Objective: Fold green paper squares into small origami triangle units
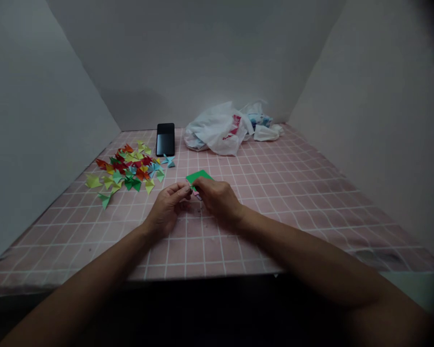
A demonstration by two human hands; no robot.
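Just in front of the table's middle, my left hand (169, 205) and my right hand (218, 198) meet with their fingertips close together. Both are closed in a pinch around something small, mostly hidden by the fingers. A green square of paper (201, 174) shows just beyond my right fingers, which cover its near part. A bit of pink paper (196, 193) peeks out beneath the fingertips. To the left lies a loose pile of small folded paper figures (132, 183) in red, orange, yellow, green and light blue, apart from my hands.
A black phone (165, 140) lies beyond the pile. White plastic bags (217, 127) with red print sit at the back, beside a crumpled white and blue packet (260, 120). The pink checked tablecloth (304, 193) is bordered by pale walls on three sides.
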